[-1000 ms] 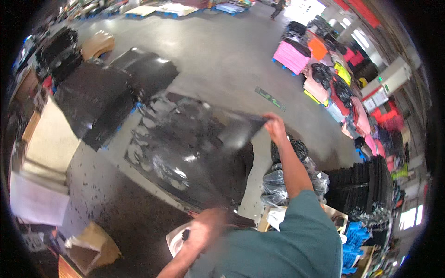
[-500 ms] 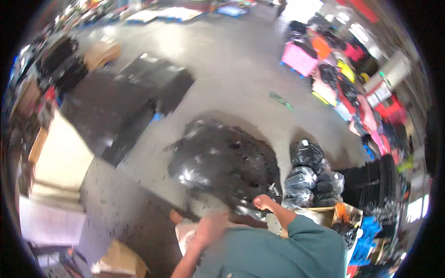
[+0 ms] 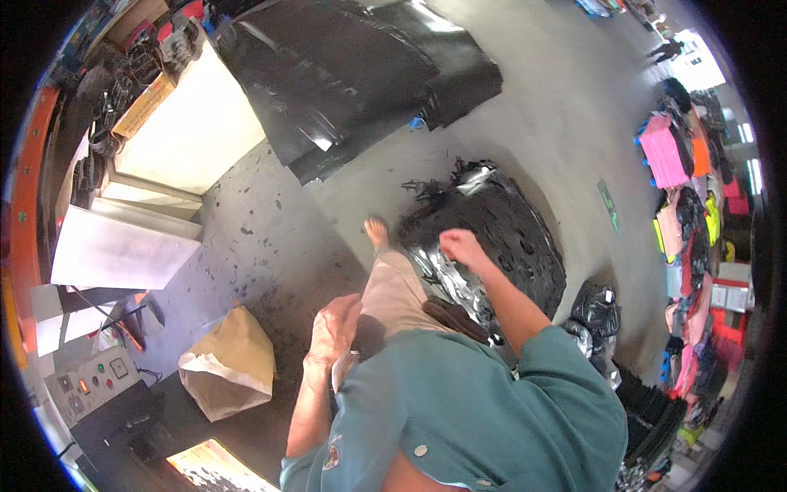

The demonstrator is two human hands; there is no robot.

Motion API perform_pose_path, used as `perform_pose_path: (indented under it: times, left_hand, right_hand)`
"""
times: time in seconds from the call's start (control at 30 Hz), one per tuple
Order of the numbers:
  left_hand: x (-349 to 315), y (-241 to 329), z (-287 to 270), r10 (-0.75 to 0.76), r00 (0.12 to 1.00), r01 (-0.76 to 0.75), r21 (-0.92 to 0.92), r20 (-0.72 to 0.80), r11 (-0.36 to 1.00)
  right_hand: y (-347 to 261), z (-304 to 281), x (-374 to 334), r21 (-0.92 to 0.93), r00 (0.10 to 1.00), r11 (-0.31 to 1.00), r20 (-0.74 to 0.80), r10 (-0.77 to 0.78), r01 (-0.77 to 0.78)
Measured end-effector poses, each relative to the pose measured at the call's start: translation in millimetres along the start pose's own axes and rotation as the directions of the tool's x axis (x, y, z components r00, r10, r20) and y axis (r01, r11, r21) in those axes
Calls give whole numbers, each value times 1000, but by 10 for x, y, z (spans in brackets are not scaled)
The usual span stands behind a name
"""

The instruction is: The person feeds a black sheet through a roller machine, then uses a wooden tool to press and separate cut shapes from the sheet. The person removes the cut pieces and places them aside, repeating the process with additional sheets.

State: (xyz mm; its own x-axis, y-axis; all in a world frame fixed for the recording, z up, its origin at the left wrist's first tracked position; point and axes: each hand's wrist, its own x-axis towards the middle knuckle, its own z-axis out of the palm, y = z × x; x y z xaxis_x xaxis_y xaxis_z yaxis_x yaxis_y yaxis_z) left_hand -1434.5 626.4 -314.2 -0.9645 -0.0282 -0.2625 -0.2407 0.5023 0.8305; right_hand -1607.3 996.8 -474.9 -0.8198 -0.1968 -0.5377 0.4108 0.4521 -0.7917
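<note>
My right hand (image 3: pixel 464 248) is raised in front of me, fingers curled into a loose fist, with nothing showing in it. Below it lies a large heap of shiny black sheet pieces (image 3: pixel 508 234) with ragged slits and cut edges. The hand appears above the heap's near left side, apart from it. Beside my left thigh hangs my left hand (image 3: pixel 334 328), its fingers bent inward and no object visible in them. A bare foot (image 3: pixel 376 230) reaches forward on the grey floor, left of the heap.
Wide black sheets (image 3: pixel 328 74) lie stacked ahead. Pale boards (image 3: pixel 123 246) stand at the left. An open brown paper sack (image 3: pixel 234 361) is near a control panel (image 3: pixel 94 381). Filled black bags (image 3: pixel 597 310) sit at right, with colourful stacks (image 3: pixel 662 152) beyond. Dark scraps dot the floor.
My view has swung left and downward, so the black heap now appears farther right. My left hand has moved from in front of my body to beside my thigh. A foot has stepped forward.
</note>
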Motion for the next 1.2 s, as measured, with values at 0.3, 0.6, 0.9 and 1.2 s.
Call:
perform_pose_path:
  times: [0.3,0.6,0.9,1.2]
  left_hand:
    - [1730,-13,-387,-398,916,382,-196,-48,903]
    - [3165,415,-556,-624,775,625,-275,101,731]
    - [3720,405,-780,-599,800,571,-290,-12,768]
    - [3785,348,-845,-548,833,510,-279,-75,814]
  right_hand:
    - [-1723,256,3558,546,986,837,-114,123,-41]
    - [-1867,553,5152,615,793,681,-144,592,-397]
    - [-1716,249,5067,643,706,592,-109,699,-487]
    - [-2802,-83,4561,846,927,480,43,372,-231]
